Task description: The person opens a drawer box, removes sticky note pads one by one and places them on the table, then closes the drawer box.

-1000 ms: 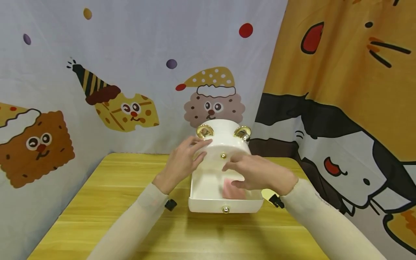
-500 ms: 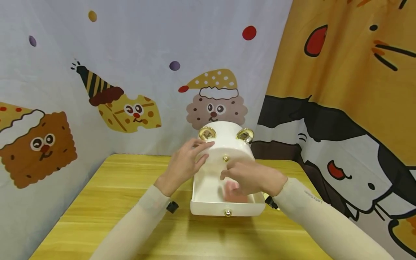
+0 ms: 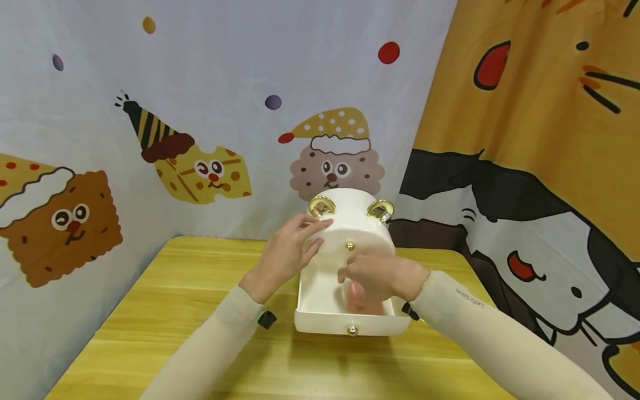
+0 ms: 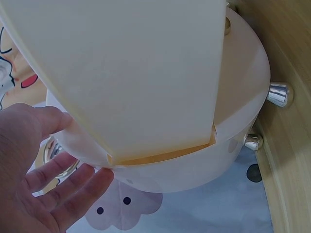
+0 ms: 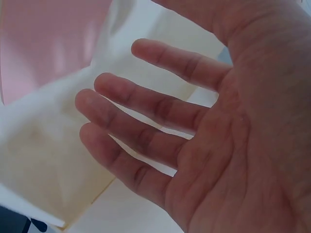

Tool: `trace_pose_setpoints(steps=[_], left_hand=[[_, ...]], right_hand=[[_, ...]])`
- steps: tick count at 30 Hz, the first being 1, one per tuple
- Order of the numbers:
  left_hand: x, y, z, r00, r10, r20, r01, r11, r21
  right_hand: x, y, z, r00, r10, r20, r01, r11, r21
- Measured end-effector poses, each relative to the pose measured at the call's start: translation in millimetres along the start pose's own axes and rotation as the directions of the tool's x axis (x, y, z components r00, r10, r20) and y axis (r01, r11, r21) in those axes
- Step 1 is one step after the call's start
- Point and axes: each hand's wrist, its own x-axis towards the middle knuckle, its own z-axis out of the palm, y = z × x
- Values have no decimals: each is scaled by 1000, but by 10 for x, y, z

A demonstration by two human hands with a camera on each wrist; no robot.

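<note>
A white drawer box point(image 3: 345, 218) shaped like an alarm clock, with two gold bells on top, stands on the table. Its drawer point(image 3: 325, 324), with a round gold knob, is pulled out toward me. My left hand point(image 3: 283, 253) rests at the upper left of the box, thumb and fingertips against its rounded body in the left wrist view. Over the drawer hovers my right hand point(image 3: 382, 276), fingers loosely bent and apart. A flat pink square point(image 5: 48, 46) lies in the drawer beside those fingers, partly hidden by the hand in the head view.
The wooden table point(image 3: 200, 283) ends at the patterned cloth point(image 3: 225, 83) behind. Another cloth with cartoon animals point(image 3: 530, 222) hangs along the right. Short metallic feet point(image 4: 279, 94) support the box. Something pale yellow point(image 3: 422, 321) shows beside the drawer, mostly hidden by the right wrist.
My right hand has moved slightly left and lower into the drawer, over the pink square, its fingers more bent. The left hand stays on the box. The whole view has shifted a little.
</note>
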Motion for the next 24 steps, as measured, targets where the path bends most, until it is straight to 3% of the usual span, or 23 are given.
trace_pose_setpoints(steps=[2, 9, 13, 19, 24], left_hand=[[-5, 4, -2, 1000, -3, 5, 3, 1000, -1], [-5, 8, -12, 1000, -13, 12, 13, 1000, 2], [-3, 4, -21, 1000, -17, 18, 17, 1000, 7], [-4, 7, -12, 999, -20, 26, 20, 1000, 10], [-4, 12, 1, 999, -27, 33, 26, 1000, 5]], right_hand=[[27, 12, 48, 1000, 8, 13, -7, 1000, -13], [49, -118, -72, 991, 91, 101, -91, 996, -5], [69, -136, -93, 988, 94, 125, -93, 996, -15], [139, -72, 24, 991, 61, 122, -59, 998, -21], [144, -161, -31, 986, 92, 141, -85, 995, -56]])
